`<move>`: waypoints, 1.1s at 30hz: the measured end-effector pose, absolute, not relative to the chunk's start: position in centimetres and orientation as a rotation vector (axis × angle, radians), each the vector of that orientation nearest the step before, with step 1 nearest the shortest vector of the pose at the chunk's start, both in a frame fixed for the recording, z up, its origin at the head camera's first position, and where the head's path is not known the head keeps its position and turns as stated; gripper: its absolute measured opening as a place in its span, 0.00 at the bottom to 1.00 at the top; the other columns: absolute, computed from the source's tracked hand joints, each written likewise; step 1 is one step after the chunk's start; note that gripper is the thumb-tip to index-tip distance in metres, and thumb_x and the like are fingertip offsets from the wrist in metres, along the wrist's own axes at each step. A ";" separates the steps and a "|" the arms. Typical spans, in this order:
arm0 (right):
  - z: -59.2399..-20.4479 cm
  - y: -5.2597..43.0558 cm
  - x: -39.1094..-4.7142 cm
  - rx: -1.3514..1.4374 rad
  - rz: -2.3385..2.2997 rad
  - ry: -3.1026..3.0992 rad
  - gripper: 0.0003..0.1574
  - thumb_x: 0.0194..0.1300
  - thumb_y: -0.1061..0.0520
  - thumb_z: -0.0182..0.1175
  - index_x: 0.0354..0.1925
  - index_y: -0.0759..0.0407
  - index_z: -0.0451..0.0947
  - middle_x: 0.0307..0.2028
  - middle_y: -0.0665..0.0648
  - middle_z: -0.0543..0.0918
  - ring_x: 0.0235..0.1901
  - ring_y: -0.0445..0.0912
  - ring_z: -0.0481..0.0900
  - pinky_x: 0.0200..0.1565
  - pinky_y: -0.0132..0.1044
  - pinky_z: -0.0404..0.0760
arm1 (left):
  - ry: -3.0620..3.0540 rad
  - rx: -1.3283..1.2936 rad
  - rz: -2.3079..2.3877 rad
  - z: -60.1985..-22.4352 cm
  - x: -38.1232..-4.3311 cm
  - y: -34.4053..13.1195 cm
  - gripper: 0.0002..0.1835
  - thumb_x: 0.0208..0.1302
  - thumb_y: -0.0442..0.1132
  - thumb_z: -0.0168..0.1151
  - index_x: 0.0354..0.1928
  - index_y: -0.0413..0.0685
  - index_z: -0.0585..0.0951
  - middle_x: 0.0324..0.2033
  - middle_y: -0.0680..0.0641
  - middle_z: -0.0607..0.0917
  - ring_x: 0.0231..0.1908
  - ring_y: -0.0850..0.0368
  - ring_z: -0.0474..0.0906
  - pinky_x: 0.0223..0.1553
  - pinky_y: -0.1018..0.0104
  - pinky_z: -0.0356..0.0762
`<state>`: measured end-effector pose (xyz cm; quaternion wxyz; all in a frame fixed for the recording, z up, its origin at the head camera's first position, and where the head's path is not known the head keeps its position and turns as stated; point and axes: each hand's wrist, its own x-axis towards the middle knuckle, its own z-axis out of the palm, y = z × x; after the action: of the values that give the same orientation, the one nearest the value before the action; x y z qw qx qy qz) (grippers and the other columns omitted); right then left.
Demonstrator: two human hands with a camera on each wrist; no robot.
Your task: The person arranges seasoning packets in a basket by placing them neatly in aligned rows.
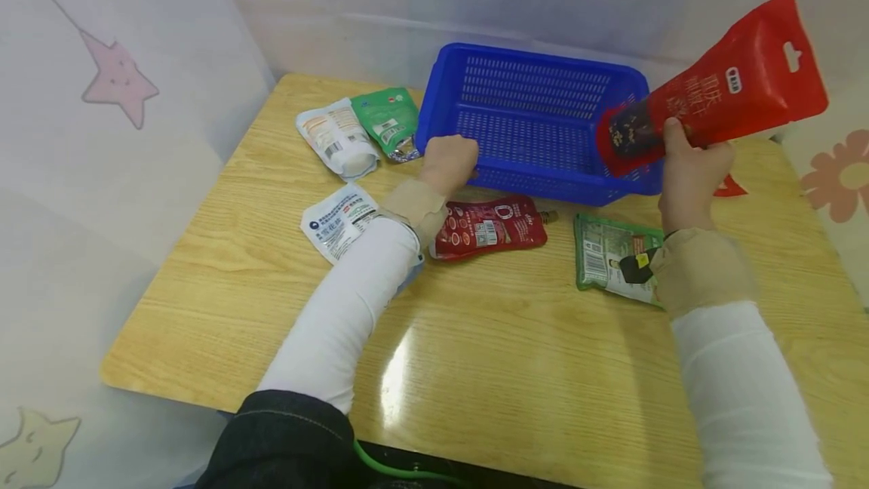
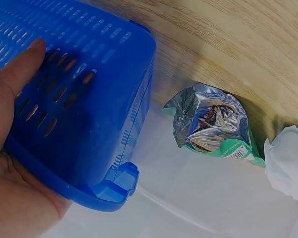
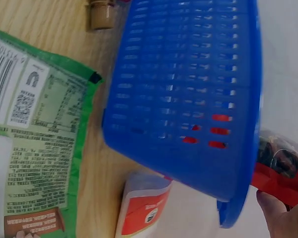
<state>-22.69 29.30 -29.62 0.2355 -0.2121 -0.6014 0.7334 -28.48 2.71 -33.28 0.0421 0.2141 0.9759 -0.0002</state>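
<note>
A blue perforated plastic basket stands at the back of the table. My left hand grips its near left rim, with the thumb on the outer wall and the fingers over the edge, as the left wrist view shows. My right hand holds a large red snack pouch with a dark window, thumb on its front. The pouch is tilted, its lower end over the basket's right side and its top with the hang hole raised to the right. In the right wrist view red shows through the basket's slots.
Left of the basket lie a green pouch and a white pouch. A white-and-blue packet is partly under my left arm. In front are a red spouted pouch and a green packet. Another red-and-white packet lies right of the basket.
</note>
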 end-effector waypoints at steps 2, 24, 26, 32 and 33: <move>-29.8 29.4 -23.0 -0.624 1.991 -1.698 0.38 0.61 0.54 0.65 0.66 0.52 0.62 0.66 0.48 0.71 0.66 0.42 0.68 0.71 0.35 0.59 | 2.987 0.650 0.001 -33.3 -28.5 2.7 0.17 0.62 0.53 0.62 0.44 0.49 0.84 0.42 0.48 0.88 0.44 0.51 0.85 0.42 0.55 0.83; -31.9 29.5 -25.5 -0.789 1.628 -2.067 0.35 0.64 0.49 0.60 0.68 0.49 0.63 0.66 0.46 0.71 0.66 0.40 0.69 0.69 0.34 0.62 | 2.972 0.659 -0.020 -33.4 -28.5 3.1 0.16 0.63 0.52 0.61 0.44 0.50 0.84 0.42 0.49 0.88 0.44 0.52 0.85 0.42 0.55 0.83; -31.8 29.3 -25.6 -0.787 1.659 -2.050 0.36 0.65 0.49 0.59 0.68 0.50 0.62 0.66 0.46 0.71 0.66 0.41 0.69 0.70 0.34 0.61 | 2.982 0.660 -0.028 -33.4 -28.5 3.1 0.16 0.63 0.52 0.61 0.44 0.50 0.84 0.42 0.49 0.88 0.43 0.52 0.85 0.42 0.56 0.83; -31.5 28.6 -26.1 -0.808 1.695 -2.030 0.37 0.64 0.48 0.60 0.69 0.49 0.62 0.66 0.46 0.71 0.67 0.41 0.68 0.70 0.35 0.61 | 2.980 0.655 -0.017 -33.3 -28.5 3.0 0.15 0.63 0.52 0.61 0.43 0.50 0.84 0.42 0.49 0.88 0.44 0.52 0.85 0.43 0.55 0.83; -31.5 28.6 -26.1 -0.816 1.685 -2.040 0.37 0.64 0.48 0.60 0.69 0.49 0.62 0.66 0.46 0.71 0.67 0.41 0.68 0.70 0.35 0.60 | 2.979 0.658 -0.015 -33.3 -28.6 3.0 0.15 0.63 0.51 0.61 0.43 0.50 0.84 0.42 0.49 0.88 0.44 0.52 0.85 0.43 0.55 0.83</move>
<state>-26.14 28.57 -31.48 0.1852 -0.2895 -0.7240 0.5980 -28.55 2.96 -33.28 0.0455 0.2155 0.9754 -0.0049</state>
